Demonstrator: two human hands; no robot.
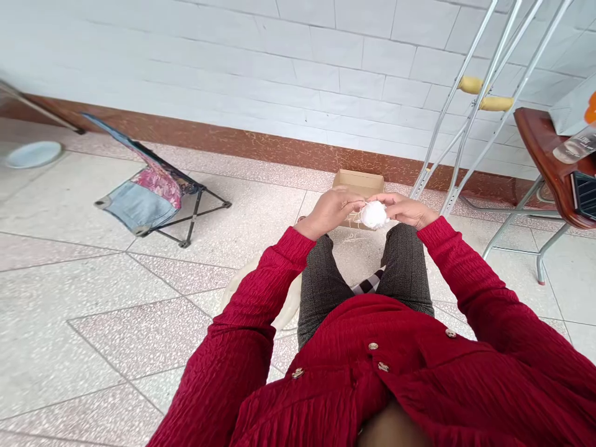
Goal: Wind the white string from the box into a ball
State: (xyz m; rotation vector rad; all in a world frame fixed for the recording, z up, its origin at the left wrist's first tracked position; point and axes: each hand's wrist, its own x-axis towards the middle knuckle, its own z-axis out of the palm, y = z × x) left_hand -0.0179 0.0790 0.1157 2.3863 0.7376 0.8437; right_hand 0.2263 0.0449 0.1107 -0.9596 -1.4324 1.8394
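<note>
In front of my knees, both hands meet at a white, round, soft-looking bundle [374, 215], perhaps a ball of thread or cloth. My right hand [404, 209] grips it from the right, with fingers along its top and side. At its upper left edge, my left hand [336, 210] has its fingertips pinched together, seemingly on a thin pale strand. Similar pale strands [356, 237] hang below the bundle. Behind the hands an open cardboard box [358, 180] sits on the floor near the wall, its lower part partly hidden by them.
A folding stool [153, 198] stands to the left, and a pale round dish [33, 154] lies farther left. Metal crutches [460, 143] lean on the wall at right. Beside them, a brown table [542, 149] holds a clear bottle [575, 146] and a dark object.
</note>
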